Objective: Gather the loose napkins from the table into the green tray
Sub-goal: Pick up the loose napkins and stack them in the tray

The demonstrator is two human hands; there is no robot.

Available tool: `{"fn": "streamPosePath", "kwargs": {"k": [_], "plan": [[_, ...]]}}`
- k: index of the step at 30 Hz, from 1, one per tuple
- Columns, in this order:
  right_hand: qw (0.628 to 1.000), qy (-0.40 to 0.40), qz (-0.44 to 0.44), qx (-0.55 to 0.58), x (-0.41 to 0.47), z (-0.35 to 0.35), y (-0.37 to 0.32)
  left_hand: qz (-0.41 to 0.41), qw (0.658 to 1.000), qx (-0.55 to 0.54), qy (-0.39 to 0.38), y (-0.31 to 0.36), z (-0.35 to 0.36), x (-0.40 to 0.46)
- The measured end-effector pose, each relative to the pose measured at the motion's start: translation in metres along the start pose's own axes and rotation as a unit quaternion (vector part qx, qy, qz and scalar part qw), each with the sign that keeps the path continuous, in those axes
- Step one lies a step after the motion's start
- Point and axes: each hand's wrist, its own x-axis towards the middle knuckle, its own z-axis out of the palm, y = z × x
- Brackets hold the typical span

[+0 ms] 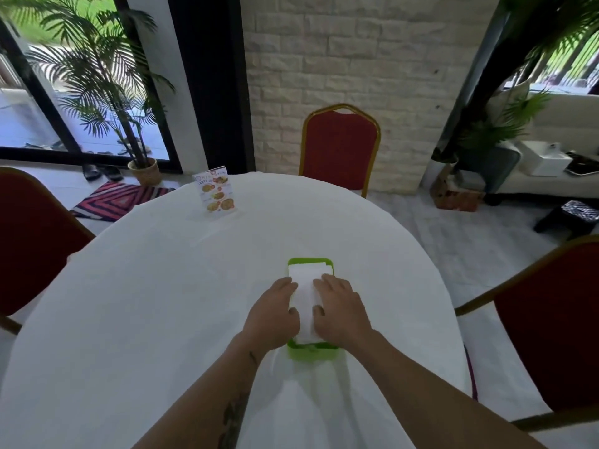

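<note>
A green tray sits on the white round table, right of centre and near me. A stack of white napkins lies inside it, filling most of the tray. My left hand rests on the tray's left side and my right hand on its right side. Both hands lie flat with fingers on the napkin stack and thumbs turned inward. The tray's side walls are hidden under my hands. I see no loose napkins on the cloth.
A standing menu card is at the table's far left. Red chairs stand at the far side, the left and the right. Potted palms and a brick wall lie beyond.
</note>
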Motion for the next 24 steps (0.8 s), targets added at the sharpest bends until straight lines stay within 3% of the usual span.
{"fn": "streamPosePath", "kwargs": {"k": [4, 12, 14, 17, 21, 24], "plan": [[0.996, -0.042, -0.034, -0.076, -0.008, 0.017, 0.008, 0.013, 0.997, 0.059, -0.057, -0.003, 0.011, -0.001], [0.997, -0.069, -0.027, -0.012, -0.004, 0.017, 0.014, 0.008, 0.996, 0.057, -0.066, -0.004, 0.020, -0.001], [0.996, -0.065, -0.016, 0.052, -0.001, 0.010, 0.015, 0.012, 0.999, 0.035, -0.037, -0.007, 0.020, -0.001], [0.988, 0.018, 0.029, 0.151, 0.003, 0.003, 0.019, 0.008, 0.998, -0.022, 0.052, -0.005, 0.018, -0.002], [0.947, 0.038, 0.162, 0.273, 0.006, 0.000, 0.026, -0.048, 0.986, -0.116, 0.110, 0.002, 0.018, 0.001], [0.877, -0.014, 0.270, 0.397, 0.004, 0.000, 0.031, -0.099, 0.969, -0.199, 0.109, 0.008, 0.018, 0.004]]}}
